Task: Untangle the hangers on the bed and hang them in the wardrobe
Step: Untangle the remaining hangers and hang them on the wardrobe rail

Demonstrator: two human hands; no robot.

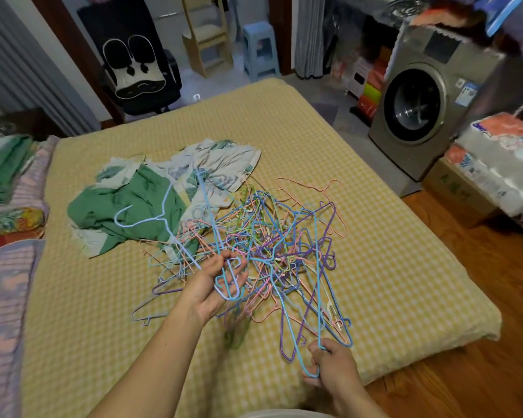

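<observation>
**Hangers still knotted, both hands in the pile**

Left hand (pixel 216 282), palm up, fingers curled round several thin light-blue wire hangers (pixel 228 279) near the middle of the bed's near edge; hooks looped over the fingers, long arms rising away toward the crumpled green and leaf-print cloth (pixel 151 203). Right hand (pixel 332 365) lower, close to the near right corner of the bed, pinching the bottom bend of a long turquoise wire hanger (pixel 296 333) and drawn back toward the body.

Between and beyond the two hands: a tangled heap of thin coloured wire hangers (pixel 269 245), blue, purple, pink, green and orange, spread over the yellow checked bedspread (pixel 375 267) from the near edge toward the centre. One pale-blue hanger (pixel 151 220) lying up against the cloth, hook to the left. A pink hanger (pixel 314 200) at the far right fringe of the heap, looking almost free.

Further out: grey front-loading washing machine (pixel 420 113) past the right edge of the bed, black chair with a black-and-white cushion (pixel 136 67) past the far left corner. No wardrobe in view.

Step in hand, by judgement: separating, early on; nothing hung yet. Next move likely calls for working the right-hand hanger out lengthwise along its own line, hook freed first, with the left-hand bunch kept steady as an anchor. Hard pulling apt to drag the whole heap along.
</observation>
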